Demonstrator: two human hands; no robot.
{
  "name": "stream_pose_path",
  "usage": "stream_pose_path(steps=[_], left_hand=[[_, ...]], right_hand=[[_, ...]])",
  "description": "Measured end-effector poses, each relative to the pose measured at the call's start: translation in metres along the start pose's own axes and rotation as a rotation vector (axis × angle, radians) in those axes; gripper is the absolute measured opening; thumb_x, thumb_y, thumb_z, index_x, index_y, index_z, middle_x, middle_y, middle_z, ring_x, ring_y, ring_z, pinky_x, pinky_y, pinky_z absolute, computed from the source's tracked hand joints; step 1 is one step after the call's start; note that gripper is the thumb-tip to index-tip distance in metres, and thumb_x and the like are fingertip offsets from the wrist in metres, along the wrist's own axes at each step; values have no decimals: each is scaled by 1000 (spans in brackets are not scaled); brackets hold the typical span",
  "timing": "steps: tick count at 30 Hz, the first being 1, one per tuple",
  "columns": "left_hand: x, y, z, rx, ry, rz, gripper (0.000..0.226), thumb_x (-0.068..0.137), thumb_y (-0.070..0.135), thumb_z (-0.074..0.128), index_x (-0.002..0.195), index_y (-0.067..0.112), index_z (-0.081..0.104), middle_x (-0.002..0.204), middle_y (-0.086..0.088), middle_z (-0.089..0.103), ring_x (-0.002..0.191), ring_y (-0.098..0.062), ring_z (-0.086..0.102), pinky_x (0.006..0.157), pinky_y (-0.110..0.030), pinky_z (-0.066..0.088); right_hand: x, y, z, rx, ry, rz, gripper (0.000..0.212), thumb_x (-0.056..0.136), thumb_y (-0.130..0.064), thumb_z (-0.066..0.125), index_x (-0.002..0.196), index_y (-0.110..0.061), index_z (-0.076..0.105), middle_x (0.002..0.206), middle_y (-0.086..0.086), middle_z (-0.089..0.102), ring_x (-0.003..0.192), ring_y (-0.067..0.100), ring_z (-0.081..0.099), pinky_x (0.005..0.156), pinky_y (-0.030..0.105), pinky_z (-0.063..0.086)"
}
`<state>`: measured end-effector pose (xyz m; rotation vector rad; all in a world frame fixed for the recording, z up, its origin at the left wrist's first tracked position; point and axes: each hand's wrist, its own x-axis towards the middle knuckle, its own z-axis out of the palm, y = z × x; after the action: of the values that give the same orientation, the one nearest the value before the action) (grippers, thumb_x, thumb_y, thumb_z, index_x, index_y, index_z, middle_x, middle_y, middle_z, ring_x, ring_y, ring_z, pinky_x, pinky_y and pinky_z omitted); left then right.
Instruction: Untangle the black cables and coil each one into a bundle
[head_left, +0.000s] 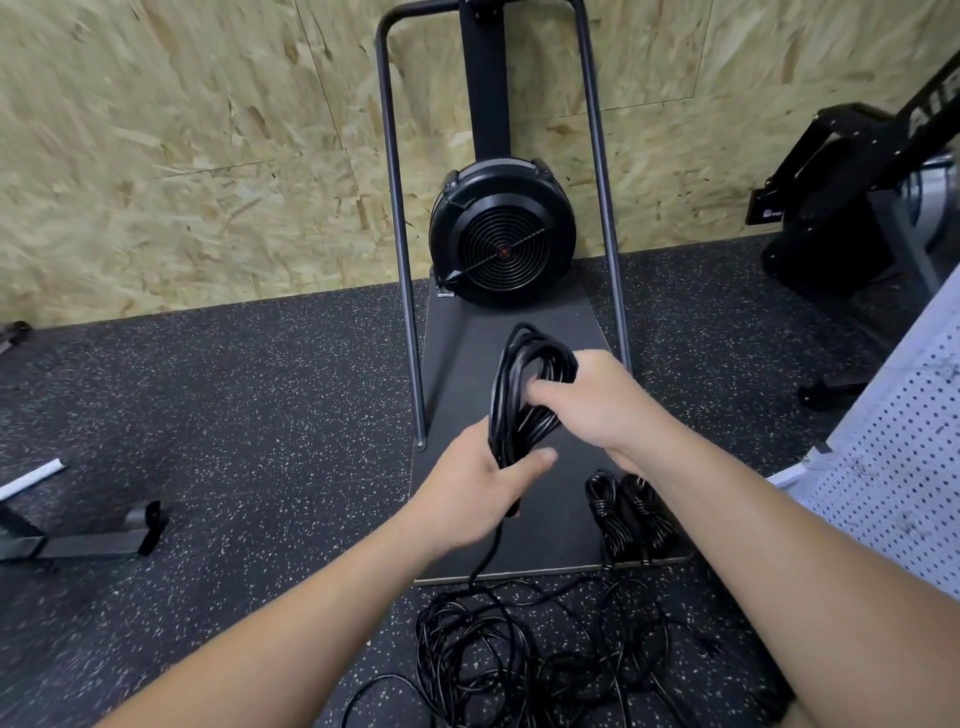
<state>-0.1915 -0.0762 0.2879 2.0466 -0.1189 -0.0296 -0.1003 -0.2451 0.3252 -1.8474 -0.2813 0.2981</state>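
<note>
At the centre of a head-worn view looking down, two bare hands hold a half-made coil (524, 384) of black cable over a dark platform (457, 364). The left hand (480, 491), at about six o'clock from the coil, grips the coil's lower end, thumb laid across the strands. The right hand (597, 400), at three o'clock, has its fingers curled round the coil's middle loops.

One strand drops from the left hand toward six o'clock and runs into a loose tangle of black cables (530, 649) on the speckled rubber floor (234, 415).

At about five o'clock from the hands, two finished bundles (631, 512) lie side by side on the platform's near right corner.

At twelve o'clock, a round black fan housing (501, 239) stands at the platform's far end, framed by two slanting metal bars, against a chipboard wall (182, 156).

The step in hand looks like winding the third cable. Much of the task seems left, as the tangle is still large. The next move likely calls for drawing more slack up from the tangle and laying another loop, without dragging knotted neighbours along.
</note>
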Motion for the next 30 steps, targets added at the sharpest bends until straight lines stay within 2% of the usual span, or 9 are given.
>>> stream_pose_path(steps=[2,7,12,14,16,18,22,26,30], left_hand=[[0,1,-2,94,24,52,9,106,38,69,114,37,66,85,7,69,76,-13,62,78,-42,62],[-3,13,-17,-261,-118,-122,38,112,31,64,101,-5,60,80,-9,58,68,-24,54,62,-41,57],[-8,15,-15,-444,-223,-204,36,111,39,64,113,3,67,86,-8,60,68,-19,54,64,-35,53],[-10,19,-10,-532,-305,-198,31,111,38,63,112,8,66,86,-7,58,67,-17,51,63,-33,51],[-14,23,-8,-689,-460,-196,26,111,35,63,113,9,64,85,-4,56,67,-14,47,64,-30,49],[-16,24,-13,-783,-617,-174,23,107,32,66,111,10,63,85,-1,52,69,-10,46,67,-27,49],[-19,20,-15,-790,-747,-137,9,106,18,63,108,9,61,84,0,50,75,-14,53,76,-31,52],[-20,27,-1,-748,-598,-123,14,109,24,60,112,10,64,86,-2,49,73,-15,54,74,-32,55],[-12,35,3,-706,-431,-70,31,112,37,57,112,6,61,82,-3,50,66,-16,51,66,-32,55]], right_hand=[[0,2,1,134,-61,27,19,87,-14,71,90,4,66,85,6,67,81,19,60,84,43,48],[-2,-3,-3,487,-283,-4,29,93,-16,73,111,5,69,116,22,73,115,37,68,115,54,45],[-11,-13,-1,550,-375,-67,43,103,-31,75,96,9,59,97,17,66,93,35,66,74,43,53],[-18,-20,5,741,-411,-107,45,107,-25,66,102,19,57,118,8,76,114,25,73,94,43,55],[-27,-30,12,946,-518,-173,44,110,-24,58,72,-6,46,153,17,64,145,33,59,123,51,41],[-35,-42,18,1071,-567,-203,53,109,-27,59,66,-16,32,156,22,59,147,41,56,129,54,37],[-39,-50,25,1102,-329,-25,53,97,-38,75,60,-14,44,110,13,73,93,25,73,91,41,62],[-28,-54,20,1063,-97,101,33,100,-35,78,78,-15,64,87,7,63,63,15,57,57,26,49],[-16,-57,12,1082,-19,136,27,103,-30,77,89,-14,60,80,5,60,57,11,50,51,21,43]])
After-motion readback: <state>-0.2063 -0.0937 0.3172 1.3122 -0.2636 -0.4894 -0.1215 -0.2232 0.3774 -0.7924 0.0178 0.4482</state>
